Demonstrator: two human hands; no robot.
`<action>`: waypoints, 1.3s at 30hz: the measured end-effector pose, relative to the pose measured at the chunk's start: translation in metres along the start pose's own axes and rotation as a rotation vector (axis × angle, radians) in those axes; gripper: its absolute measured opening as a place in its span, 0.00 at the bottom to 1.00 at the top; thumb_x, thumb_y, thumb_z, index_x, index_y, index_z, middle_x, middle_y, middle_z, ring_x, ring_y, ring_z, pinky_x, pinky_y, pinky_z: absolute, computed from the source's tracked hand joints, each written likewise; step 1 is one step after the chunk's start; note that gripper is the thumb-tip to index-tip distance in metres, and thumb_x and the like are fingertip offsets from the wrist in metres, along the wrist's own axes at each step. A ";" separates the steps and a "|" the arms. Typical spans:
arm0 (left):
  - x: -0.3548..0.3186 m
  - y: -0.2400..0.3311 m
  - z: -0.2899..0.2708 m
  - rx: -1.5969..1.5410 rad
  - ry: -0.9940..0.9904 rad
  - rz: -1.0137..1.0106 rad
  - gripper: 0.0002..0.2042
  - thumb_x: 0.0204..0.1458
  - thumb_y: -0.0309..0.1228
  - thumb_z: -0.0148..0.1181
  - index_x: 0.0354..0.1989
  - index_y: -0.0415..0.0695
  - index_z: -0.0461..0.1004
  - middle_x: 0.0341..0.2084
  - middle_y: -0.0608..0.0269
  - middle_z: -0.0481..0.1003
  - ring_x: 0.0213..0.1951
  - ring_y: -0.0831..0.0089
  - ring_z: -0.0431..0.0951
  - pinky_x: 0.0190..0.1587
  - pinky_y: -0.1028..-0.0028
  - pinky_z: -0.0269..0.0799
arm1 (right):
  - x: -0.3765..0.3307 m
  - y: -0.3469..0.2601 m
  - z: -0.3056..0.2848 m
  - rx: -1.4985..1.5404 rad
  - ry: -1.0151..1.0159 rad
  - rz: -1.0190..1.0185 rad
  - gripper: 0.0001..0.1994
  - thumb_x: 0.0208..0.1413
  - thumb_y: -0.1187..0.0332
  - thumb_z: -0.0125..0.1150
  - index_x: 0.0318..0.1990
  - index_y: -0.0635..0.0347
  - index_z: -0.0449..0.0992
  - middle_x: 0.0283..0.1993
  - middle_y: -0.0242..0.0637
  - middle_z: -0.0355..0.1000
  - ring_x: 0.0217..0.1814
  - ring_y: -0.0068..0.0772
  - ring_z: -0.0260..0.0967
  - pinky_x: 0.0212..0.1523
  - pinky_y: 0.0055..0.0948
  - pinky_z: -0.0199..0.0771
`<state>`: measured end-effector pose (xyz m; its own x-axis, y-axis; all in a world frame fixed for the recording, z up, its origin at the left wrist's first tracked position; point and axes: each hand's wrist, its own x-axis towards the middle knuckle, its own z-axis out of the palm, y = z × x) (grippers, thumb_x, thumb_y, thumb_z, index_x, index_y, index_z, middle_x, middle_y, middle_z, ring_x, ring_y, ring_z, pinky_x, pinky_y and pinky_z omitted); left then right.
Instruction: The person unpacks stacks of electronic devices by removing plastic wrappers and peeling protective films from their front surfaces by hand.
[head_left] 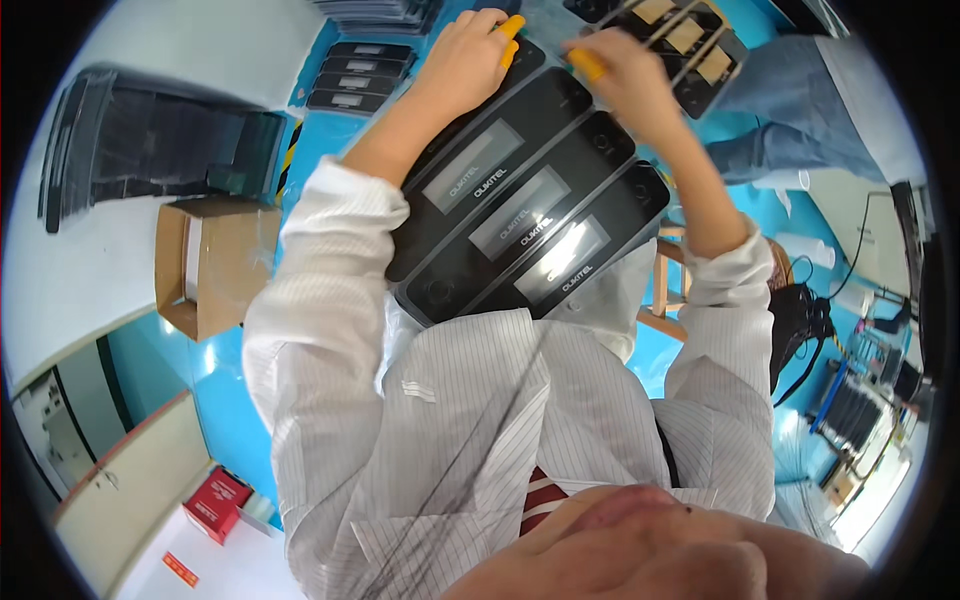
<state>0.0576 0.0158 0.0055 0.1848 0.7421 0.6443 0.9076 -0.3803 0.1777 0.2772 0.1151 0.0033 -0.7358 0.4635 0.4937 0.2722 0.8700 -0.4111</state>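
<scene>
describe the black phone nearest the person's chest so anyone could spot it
Start at the row of four black phones lying side by side between the person's forearms. Take the one at the chest end, beside the white striped shirt; a bright glare on its back marks it out.

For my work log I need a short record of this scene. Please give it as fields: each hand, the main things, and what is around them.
left hand: rests on the upper end of the row of black phones, yellow finger cots on fingertips
right hand: at the row's upper right end, yellow finger cot on one fingertip
black phones: four in a row side by side, backs up
cardboard box: open, on the left
red box: lower left
clothing: white striped coat sleeves
</scene>
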 end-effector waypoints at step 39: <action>-0.050 0.078 -0.037 -0.933 -0.509 -0.277 0.07 0.54 0.25 0.61 0.40 0.39 0.73 0.29 0.69 0.68 0.32 0.80 0.68 0.36 0.81 0.64 | -0.078 -0.079 -0.011 -0.295 0.185 0.168 0.14 0.52 0.78 0.54 0.47 0.59 0.72 0.48 0.40 0.70 0.55 0.43 0.66 0.55 0.35 0.67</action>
<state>0.1052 -0.0716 0.0151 0.3467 0.9258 0.1509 0.3396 -0.2738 0.8998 0.3200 0.0117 0.0055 -0.5487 0.6023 0.5797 0.5658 0.7781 -0.2729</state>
